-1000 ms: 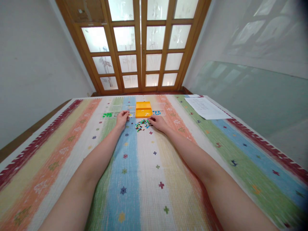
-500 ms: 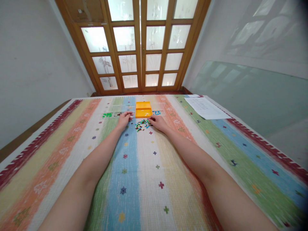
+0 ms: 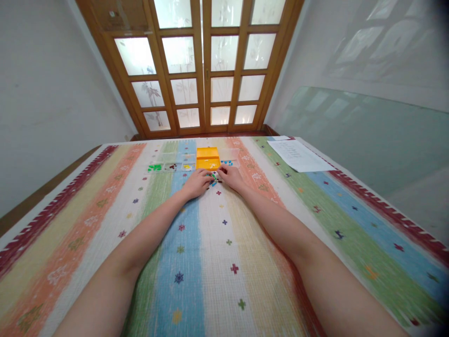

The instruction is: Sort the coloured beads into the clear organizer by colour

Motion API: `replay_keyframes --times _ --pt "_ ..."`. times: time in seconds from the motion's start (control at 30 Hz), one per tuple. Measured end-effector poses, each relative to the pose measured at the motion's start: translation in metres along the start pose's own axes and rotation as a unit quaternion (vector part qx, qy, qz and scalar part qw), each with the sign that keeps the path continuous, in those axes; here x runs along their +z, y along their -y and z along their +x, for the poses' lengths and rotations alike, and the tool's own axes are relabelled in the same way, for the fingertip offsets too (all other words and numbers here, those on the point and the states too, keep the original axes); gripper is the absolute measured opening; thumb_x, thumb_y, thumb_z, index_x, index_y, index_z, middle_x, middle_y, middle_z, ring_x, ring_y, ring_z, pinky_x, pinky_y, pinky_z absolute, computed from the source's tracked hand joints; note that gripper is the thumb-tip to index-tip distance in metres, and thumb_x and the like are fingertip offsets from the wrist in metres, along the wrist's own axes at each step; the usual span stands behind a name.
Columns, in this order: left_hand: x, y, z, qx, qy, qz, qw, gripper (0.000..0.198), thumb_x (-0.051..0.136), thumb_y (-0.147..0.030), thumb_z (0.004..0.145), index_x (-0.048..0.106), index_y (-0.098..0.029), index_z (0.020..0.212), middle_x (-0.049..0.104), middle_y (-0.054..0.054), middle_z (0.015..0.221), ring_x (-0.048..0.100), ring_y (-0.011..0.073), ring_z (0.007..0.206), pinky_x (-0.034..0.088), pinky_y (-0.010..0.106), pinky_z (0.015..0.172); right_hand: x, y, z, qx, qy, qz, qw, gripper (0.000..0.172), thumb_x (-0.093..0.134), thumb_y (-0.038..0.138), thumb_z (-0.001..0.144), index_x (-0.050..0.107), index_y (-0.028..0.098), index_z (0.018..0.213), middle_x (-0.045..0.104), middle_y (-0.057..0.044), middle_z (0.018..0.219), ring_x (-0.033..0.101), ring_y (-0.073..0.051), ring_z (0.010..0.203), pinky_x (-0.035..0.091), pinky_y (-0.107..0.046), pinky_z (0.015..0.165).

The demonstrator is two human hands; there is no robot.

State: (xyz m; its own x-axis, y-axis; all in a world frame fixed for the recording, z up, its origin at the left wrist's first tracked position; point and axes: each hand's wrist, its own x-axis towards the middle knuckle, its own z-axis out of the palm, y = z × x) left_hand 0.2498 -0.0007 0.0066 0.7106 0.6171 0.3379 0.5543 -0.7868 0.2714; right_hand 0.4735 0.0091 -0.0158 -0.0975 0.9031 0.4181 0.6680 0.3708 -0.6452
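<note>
Small loose pieces (image 3: pixel 214 183), green, blue, dark, heaped

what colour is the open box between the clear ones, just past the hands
The open box is yellow-orange, best seen in the head view.

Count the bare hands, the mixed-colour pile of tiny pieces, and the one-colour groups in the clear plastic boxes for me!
Bare left hand and bare right hand: 2
Mixed-colour pile of tiny pieces: 1
One-colour groups in clear plastic boxes, green group, dark group, yellow group, blue group: 4
Total: 7
</note>
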Motion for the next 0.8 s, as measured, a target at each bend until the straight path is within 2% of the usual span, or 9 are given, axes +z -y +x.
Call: replay_keyframes --times 0.23,0.57,0.8 --pt "0.0049 0.0053 -0.0017 0.006 -0.015 0.012 1.000 0.034 0.052 -0.020 0.097 0.076 -0.023 0.121 0.069 0.010 0.127 0.055 0.0270 0.124 0.040 0.045 0.114 -0.0009 0.0021 -0.0005 -0.002 0.000 0.013 1.000 0.018 0.058 0.030 0.094 0.071 0.020 0.086 0.073 -0.003 0.082 0.060 -0.018 0.073 0.041 -0.028 0.070" --pt "0.0009 0.0038 -0.0019 -0.056 -0.028 -0.012 0.998 0.022 0.058 -0.017 0.091 0.079 -0.023 0.097 0.073 0.008 0.113 0.059 0.0267 0.114 0.044 0.044 0.107 -0.0006 0.0031 0.0002 -0.002 0.008 0.015 1.000 0.017 0.058 0.029 0.094 0.069 0.020 0.085 0.071 -0.003 0.081 0.061 -0.018 0.075 0.040 -0.028 0.071" --pt "-0.0002 0.0023 -0.0016 -0.055 -0.037 -0.008 0.998 0.018 0.058 -0.020 0.093 0.076 -0.022 0.094 0.073 0.008 0.108 0.059 0.0257 0.109 0.045 0.041 0.102 -0.0011 0.0050 -0.0002 0.003 0.015 0.009 1.000 0.017 0.058 0.028 0.094 0.070 0.020 0.086 0.072 -0.003 0.081 0.061 -0.018 0.076 0.041 -0.027 0.072"
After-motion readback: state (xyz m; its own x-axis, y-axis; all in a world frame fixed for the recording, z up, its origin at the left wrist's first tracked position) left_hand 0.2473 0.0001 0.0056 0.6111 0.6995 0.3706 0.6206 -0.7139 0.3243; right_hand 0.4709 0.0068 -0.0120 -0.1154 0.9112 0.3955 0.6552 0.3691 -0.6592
